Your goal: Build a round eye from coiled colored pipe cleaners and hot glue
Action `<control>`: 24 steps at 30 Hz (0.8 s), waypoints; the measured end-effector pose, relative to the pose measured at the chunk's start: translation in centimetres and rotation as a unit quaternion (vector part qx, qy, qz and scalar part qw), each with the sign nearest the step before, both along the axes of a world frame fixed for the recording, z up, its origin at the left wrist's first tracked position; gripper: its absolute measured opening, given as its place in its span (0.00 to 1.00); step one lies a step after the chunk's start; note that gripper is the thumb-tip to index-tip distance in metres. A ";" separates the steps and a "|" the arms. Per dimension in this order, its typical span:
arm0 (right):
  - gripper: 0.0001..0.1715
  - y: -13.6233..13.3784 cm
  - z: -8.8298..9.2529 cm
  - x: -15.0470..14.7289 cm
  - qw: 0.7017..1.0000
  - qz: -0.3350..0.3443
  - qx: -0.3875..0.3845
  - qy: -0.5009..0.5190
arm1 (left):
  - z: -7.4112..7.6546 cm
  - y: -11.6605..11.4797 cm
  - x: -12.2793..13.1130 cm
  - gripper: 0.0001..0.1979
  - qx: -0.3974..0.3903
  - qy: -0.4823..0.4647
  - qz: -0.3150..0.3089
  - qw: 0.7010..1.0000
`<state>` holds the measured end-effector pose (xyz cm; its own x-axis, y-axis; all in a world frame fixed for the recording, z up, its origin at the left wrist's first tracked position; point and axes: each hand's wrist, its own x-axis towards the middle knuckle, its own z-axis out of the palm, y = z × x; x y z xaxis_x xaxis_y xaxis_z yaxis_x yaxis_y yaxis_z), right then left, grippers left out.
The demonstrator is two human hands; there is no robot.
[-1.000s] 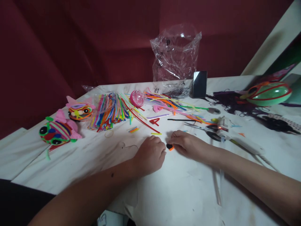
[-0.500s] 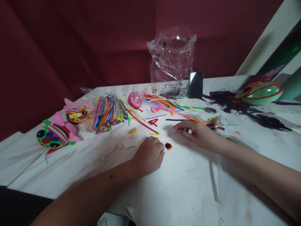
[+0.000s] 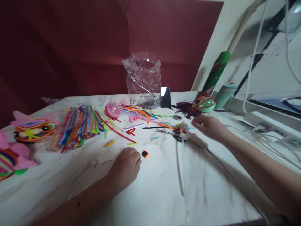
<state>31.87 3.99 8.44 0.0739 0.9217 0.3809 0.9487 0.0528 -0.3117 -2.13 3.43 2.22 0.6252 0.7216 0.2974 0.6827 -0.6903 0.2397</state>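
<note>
Left hand (image 3: 125,166) loosely curled, resting on the table (image 3: 152,194), just left of the small black-and-orange disc (image 3: 145,153). Right hand (image 3: 209,127) spread, empty, just right of the glue gun (image 3: 191,138). Gun looks light, rigid, probably hot-tipped; grip the handle.

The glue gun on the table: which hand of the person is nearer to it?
Right. The right hand hovers just beside the glue gun, at its far right side. The left hand rests on the table, well to the gun's left, next to a small black-and-orange piece.

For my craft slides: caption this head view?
Left hand rests beside a black-and-orange piece; right hand hovers by the glue gun.
</note>
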 end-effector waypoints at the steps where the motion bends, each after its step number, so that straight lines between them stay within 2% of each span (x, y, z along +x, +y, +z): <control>1: 0.15 -0.3 -1.1 0.2 0.999 -0.001 -0.022 -0.024 | 0.0 0.0 0.0 0.10 0.004 -0.001 0.000 1.000; 4: 0.09 -1.0 -4.1 0.3 0.995 -0.013 -0.057 -0.081 | -0.1 0.0 0.1 0.10 0.019 0.005 0.004 1.000; 6: 0.08 -1.4 -5.3 0.1 0.992 -0.013 -0.065 -0.107 | -0.1 -0.1 0.1 0.11 0.027 0.014 0.005 1.000; 11: 0.10 -2.2 -5.8 -0.1 0.985 0.009 -0.073 -0.156 | -0.3 -0.2 0.1 0.10 0.031 0.031 -0.005 0.999; 14: 0.15 -2.6 -5.5 0.2 0.987 -0.023 -0.028 -0.158 | -0.3 -0.2 0.0 0.10 0.024 0.033 -0.004 0.999; 16: 0.17 -3.0 -5.3 0.2 0.993 -0.034 0.013 -0.110 | -0.2 -0.2 0.0 0.10 0.020 0.028 -0.005 0.999; 18: 0.14 -3.9 -5.0 -0.3 0.999 -0.013 0.014 -0.028 | -0.1 -0.3 0.1 0.10 0.017 0.027 -0.008 0.999; 21: 0.16 -5.8 -5.0 -2.1 0.989 0.022 -0.065 0.128 | 0.0 -0.3 0.1 0.11 0.015 0.026 -0.009 1.000; 24: 0.23 -7.6 -5.1 -4.3 0.962 0.062 -0.157 0.213 | -0.2 -0.1 0.1 0.11 0.022 0.024 -0.016 0.999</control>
<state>27.59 -3.60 3.31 0.0436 0.9982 0.0408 0.7241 -0.0034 -0.6897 -2.04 3.35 1.97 0.6618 0.6881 0.2977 0.6701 -0.7209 0.1769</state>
